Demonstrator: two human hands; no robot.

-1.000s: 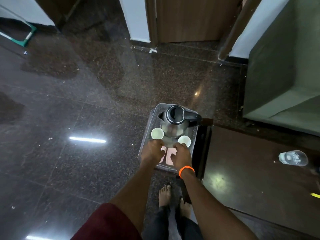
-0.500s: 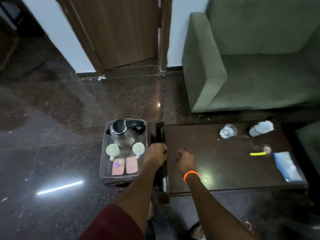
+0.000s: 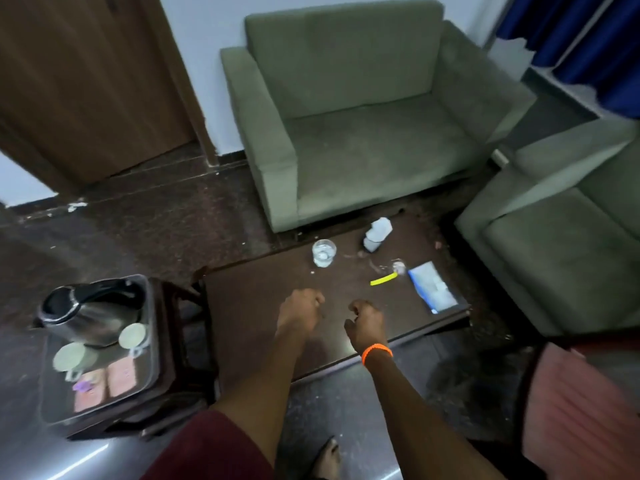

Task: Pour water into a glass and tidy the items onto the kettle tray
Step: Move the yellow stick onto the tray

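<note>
A clear kettle tray (image 3: 152, 355) sits on a low dark stand at the left. It carries a steel kettle (image 3: 86, 317), two pale cups (image 3: 133, 336) and pink sachets (image 3: 121, 370). On the dark coffee table (image 3: 249, 306) stand a glass (image 3: 323, 252) with water in it, a plastic bottle (image 3: 377, 233) lying on its side, a yellow stick (image 3: 382, 279) and a blue-white packet (image 3: 433, 291). My left hand (image 3: 299, 308) and my right hand (image 3: 367, 320), which has an orange wristband, hover over the table's near half with fingers curled and nothing in them.
A green armchair (image 3: 363, 133) stands behind the table and a second green seat (image 3: 561, 230) at the right. A wooden door (image 3: 86, 81) is at the back left. A pinkish cloth (image 3: 581, 410) shows at the lower right. The floor is dark polished stone.
Both hands have left the tray and moved right over the coffee table. The view has swung right, so the tray now lies at the far left.
</note>
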